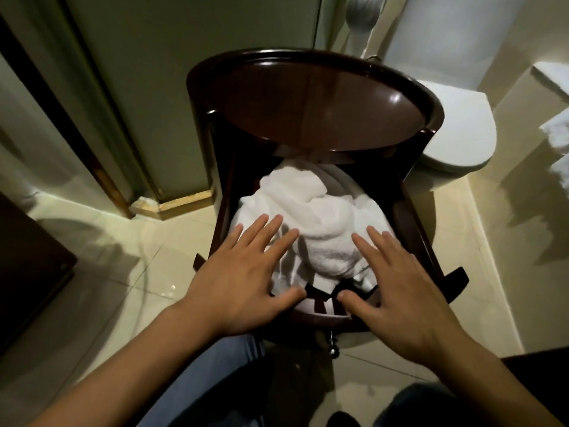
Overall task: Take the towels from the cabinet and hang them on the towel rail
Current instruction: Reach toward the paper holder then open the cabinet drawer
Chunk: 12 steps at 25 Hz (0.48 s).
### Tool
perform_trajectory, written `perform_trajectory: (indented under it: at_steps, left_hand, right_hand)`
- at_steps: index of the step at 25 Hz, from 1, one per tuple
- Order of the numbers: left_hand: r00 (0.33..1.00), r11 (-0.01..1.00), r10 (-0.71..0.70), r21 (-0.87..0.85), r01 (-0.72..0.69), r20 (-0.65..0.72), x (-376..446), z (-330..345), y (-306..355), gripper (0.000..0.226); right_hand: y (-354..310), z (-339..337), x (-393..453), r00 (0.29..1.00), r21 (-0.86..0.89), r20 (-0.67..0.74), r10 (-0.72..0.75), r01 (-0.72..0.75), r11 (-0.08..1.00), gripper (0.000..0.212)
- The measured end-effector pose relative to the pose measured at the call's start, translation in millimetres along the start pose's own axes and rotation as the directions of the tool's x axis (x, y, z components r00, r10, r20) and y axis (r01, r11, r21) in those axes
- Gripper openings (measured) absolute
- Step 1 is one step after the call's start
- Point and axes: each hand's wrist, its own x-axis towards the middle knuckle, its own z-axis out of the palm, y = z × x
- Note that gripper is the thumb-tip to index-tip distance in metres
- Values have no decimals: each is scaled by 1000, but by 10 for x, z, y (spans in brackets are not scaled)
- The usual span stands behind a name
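Observation:
A dark wooden cabinet (308, 100) with a round top stands in front of me, its drawer (409, 217) pulled out towards me. White towels (326, 223) lie crumpled in the drawer. My left hand (246, 272) lies flat on the left part of the towels, fingers spread and straight. My right hand (397, 278) lies over the right part in the same way, its thumb at the drawer's front edge. Neither hand grips anything. No towel rail shows in this view.
A white toilet (462, 131) with its lid down stands right of the cabinet. A glass shower door with a gold frame (172, 204) is on the left. White towels (557, 131) hang at the right edge. The floor is pale tile (129, 285).

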Motion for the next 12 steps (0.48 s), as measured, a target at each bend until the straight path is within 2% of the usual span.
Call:
perform_trajectory:
  at_steps: [3, 8, 12]
  left_hand:
    - [1000, 1000, 7, 7, -7, 14, 14, 18, -15, 86]
    - [1000, 1000, 12, 4, -12, 6, -3, 58, -43, 84]
    - [999, 999, 26, -22, -25, 30, 0, 54, -41, 86]
  right_hand:
    - [1, 1, 19, 1000, 19, 0, -4, 4, 1000, 95]
    - [-20, 27, -37, 1000, 39, -27, -3, 4, 999, 87]
    - [-24, -2, -38, 1000, 35, -10, -16, 17, 999, 91]
